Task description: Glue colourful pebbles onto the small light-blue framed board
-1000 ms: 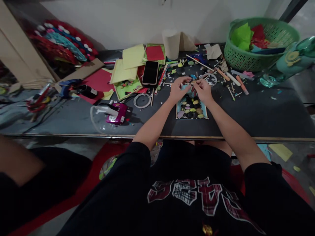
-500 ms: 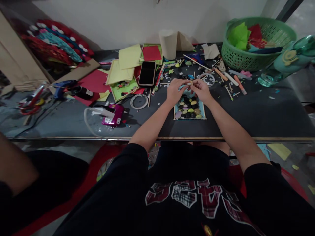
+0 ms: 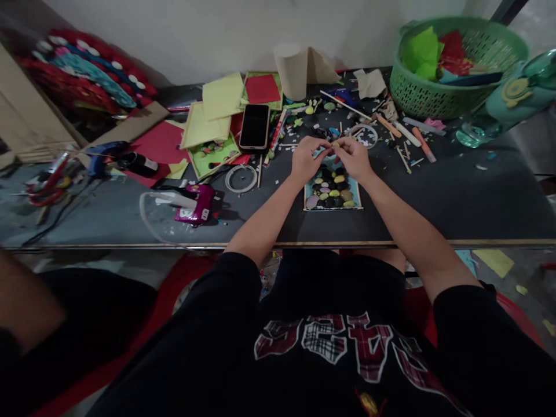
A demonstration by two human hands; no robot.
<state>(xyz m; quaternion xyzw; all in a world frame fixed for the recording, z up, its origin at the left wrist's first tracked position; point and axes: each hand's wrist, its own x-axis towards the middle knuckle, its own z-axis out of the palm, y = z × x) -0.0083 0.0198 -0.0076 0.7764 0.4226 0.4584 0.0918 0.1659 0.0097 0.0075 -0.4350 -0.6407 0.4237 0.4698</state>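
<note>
A small blue panel with a pale stick border lies flat on the dark table in front of me. Black, yellow, green and purple pebbles cover its nearer part. Above the panel's far end, my left hand and my right hand meet at the fingertips. Both are closed in a pinch around something tiny, which the fingers mostly hide. My hands and wrists also cover the upper part of the panel.
A phone and paper sheets lie left of my hands, beyond a purple power adapter. Glue guns, one blue, rest further left. At the back right stand a green basket and a bottle. Paper scraps and sticks litter the back.
The view has shifted slightly. My fingertips are closer together over the panel's far end, still pinching. The panel and its pebbles have stayed in place.
</note>
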